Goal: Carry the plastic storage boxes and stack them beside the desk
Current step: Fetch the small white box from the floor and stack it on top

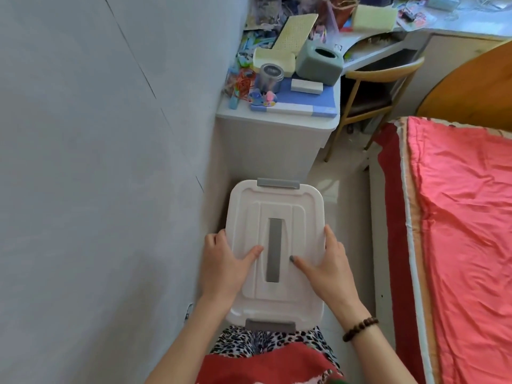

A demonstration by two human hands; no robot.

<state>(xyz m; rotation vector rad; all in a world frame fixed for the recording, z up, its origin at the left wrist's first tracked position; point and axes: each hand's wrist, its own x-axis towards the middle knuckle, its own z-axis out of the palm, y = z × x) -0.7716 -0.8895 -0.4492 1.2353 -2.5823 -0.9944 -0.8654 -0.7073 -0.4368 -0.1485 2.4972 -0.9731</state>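
Wall (97, 189) tight on left. Left hand (224, 264) and right hand (329, 270) clamp the box (277, 245) by its sides, thumbs on lid; it's between wall and bed (457, 245), just short of desk (274, 145). Risk: knuckles scrape wall, box tilts, grip slips.

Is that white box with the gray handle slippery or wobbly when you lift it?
Probably a bit slippery: the white storage box has a smooth, glossy lid, and the left hand and right hand both clasp its sides. It looks stiff, since the ribbed lid keeps its shape. With gray latches clipped at both ends, the lid likely won't pop off.
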